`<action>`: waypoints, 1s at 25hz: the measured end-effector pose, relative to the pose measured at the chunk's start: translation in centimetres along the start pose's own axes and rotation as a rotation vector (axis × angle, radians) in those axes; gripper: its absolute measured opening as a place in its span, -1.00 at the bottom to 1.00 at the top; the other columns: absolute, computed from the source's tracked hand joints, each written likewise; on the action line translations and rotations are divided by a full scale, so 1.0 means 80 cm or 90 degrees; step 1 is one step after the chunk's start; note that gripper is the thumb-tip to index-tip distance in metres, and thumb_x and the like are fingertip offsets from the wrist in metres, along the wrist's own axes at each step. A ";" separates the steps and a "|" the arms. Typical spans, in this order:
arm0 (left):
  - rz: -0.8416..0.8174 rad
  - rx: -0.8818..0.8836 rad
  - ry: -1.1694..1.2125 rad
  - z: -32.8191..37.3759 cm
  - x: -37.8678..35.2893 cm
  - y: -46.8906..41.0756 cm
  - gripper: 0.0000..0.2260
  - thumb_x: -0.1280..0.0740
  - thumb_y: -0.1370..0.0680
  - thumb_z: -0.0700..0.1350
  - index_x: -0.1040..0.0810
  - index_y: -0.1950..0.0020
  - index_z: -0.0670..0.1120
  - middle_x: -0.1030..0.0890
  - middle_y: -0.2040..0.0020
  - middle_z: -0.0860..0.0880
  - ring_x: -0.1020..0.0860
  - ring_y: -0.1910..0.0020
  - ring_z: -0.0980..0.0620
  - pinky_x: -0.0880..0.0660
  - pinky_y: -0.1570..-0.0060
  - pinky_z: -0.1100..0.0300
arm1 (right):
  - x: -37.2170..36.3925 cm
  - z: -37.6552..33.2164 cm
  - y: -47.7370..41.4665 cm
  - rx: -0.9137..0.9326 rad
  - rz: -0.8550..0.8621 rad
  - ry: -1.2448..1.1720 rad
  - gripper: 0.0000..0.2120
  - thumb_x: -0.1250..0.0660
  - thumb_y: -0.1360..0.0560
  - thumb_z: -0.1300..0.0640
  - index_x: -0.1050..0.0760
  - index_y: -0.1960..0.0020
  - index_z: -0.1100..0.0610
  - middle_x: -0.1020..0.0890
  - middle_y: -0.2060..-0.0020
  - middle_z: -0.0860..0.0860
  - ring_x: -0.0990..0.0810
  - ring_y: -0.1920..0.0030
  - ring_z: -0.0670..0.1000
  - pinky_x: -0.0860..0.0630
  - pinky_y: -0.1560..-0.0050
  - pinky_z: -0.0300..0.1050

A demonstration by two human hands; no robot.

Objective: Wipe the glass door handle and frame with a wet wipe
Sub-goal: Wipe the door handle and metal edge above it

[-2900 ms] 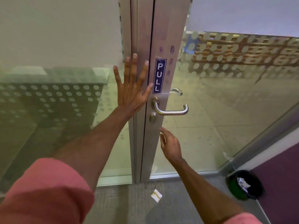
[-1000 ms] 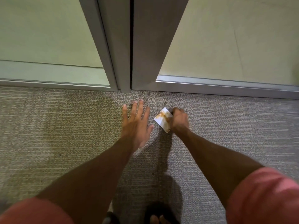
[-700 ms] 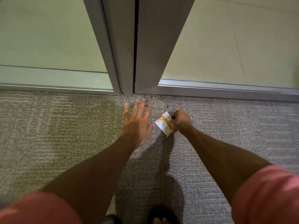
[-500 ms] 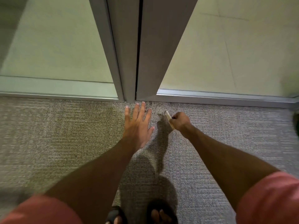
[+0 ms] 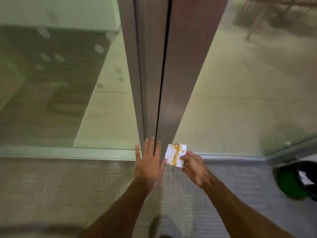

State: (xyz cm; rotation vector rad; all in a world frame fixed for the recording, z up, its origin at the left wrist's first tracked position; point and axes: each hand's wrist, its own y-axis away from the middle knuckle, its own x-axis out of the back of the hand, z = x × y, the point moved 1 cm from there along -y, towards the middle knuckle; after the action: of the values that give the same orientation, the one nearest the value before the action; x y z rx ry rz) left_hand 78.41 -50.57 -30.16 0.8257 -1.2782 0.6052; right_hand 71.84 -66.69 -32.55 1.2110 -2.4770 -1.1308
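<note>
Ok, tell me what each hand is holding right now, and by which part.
Right hand pinches the white, orange-brown-stained square wipe by its lower right edge. Left hand is open, holding nothing.

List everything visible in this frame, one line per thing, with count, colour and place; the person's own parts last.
door frame: one, grey metal, centre, running up from the floor, with a dark vertical gap
glass panels: two, clear with a green tint, either side of the frame
dots on glass: several, pale, left panel
carpet: one, grey-beige, foreground
bin: one, black with green liner, right edge, white scrap inside
wet wipe: one, white with orange-brown stains, pinched in the right hand
left hand: one, open, fingers spread, at the frame base
right hand: one, grip closed on the wipe's edge
</note>
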 end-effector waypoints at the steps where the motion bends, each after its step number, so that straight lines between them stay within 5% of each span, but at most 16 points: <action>1: 0.018 0.006 0.007 0.003 0.043 0.009 -0.41 0.11 -0.67 0.19 0.17 -0.62 -0.04 0.23 -0.62 -0.12 0.21 -0.60 -0.12 0.34 -0.48 -0.20 | -0.012 -0.026 0.029 0.004 -0.012 -0.031 -0.81 -0.21 -0.52 0.38 -0.57 0.01 0.22 -0.69 0.11 0.18 -0.66 0.16 0.12 -0.51 0.17 -0.07; 4: 0.092 0.032 0.016 0.006 0.158 0.037 -0.45 0.08 -0.68 0.14 0.06 -0.62 -0.05 0.10 -0.63 -0.14 0.09 -0.61 -0.13 0.23 -0.51 -0.22 | -0.050 -0.101 0.113 0.023 -0.060 -0.115 -0.85 -0.29 -0.52 0.28 -0.63 0.07 0.13 -0.72 0.14 0.10 -0.70 0.20 0.05 -0.57 0.20 -0.12; 7: 0.181 0.035 0.027 0.003 0.248 0.073 -0.48 0.00 -0.61 0.10 -0.51 -0.40 -0.13 -0.47 -0.42 -0.21 -0.48 -0.38 -0.18 -0.15 -0.44 -0.20 | -0.080 -0.164 0.183 0.051 -0.091 -0.127 -0.85 -0.30 -0.53 0.25 -0.61 -0.05 0.13 -0.74 0.11 0.10 -0.73 0.16 0.05 -0.57 0.18 -0.13; 9: 0.185 0.030 0.042 -0.001 0.304 0.095 -0.40 0.11 -0.66 0.12 -0.63 -0.27 -0.15 -0.57 -0.31 -0.21 -0.59 -0.25 -0.19 -0.08 -0.40 -0.13 | -0.099 -0.202 0.227 0.070 -0.102 -0.141 -0.81 -0.27 -0.54 0.28 -0.57 -0.10 0.16 -0.74 0.10 0.13 -0.73 0.15 0.08 -0.59 0.24 -0.14; 16: 0.333 0.050 0.097 0.007 0.455 0.126 -0.36 0.19 -0.67 0.12 -0.56 -0.34 -0.16 -0.52 -0.37 -0.23 -0.51 -0.33 -0.19 -0.10 -0.39 -0.10 | -0.142 -0.298 0.340 0.148 -0.168 -0.195 -0.78 -0.17 -0.58 0.37 -0.54 -0.14 0.30 -0.69 0.02 0.28 -0.69 0.01 0.25 -0.61 0.02 0.06; 20: 0.366 0.035 0.083 0.013 0.509 0.129 -0.37 0.20 -0.66 0.15 -0.45 -0.45 -0.14 -0.38 -0.48 -0.22 -0.40 -0.44 -0.21 -0.12 -0.40 -0.15 | -0.150 -0.344 0.388 0.194 -0.206 -0.229 -0.79 -0.17 -0.58 0.38 -0.52 -0.14 0.30 -0.69 0.00 0.25 -0.69 -0.01 0.21 -0.63 0.07 0.02; 25: 0.464 -0.010 0.050 0.009 0.563 0.116 -0.44 0.00 -0.62 0.15 -0.40 -0.49 -0.13 -0.31 -0.53 -0.19 -0.34 -0.49 -0.19 -0.13 -0.42 -0.21 | -0.177 -0.392 0.435 0.299 -0.165 -0.118 -0.82 -0.26 -0.53 0.41 -0.57 -0.07 0.26 -0.70 0.03 0.20 -0.67 -0.01 0.20 -0.53 -0.11 0.08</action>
State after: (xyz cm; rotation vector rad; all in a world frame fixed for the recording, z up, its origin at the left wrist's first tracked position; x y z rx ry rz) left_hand 79.84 -48.04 15.78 0.2945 -1.5022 1.1877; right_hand 73.75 -60.55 15.97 1.6549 -2.9001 -0.7553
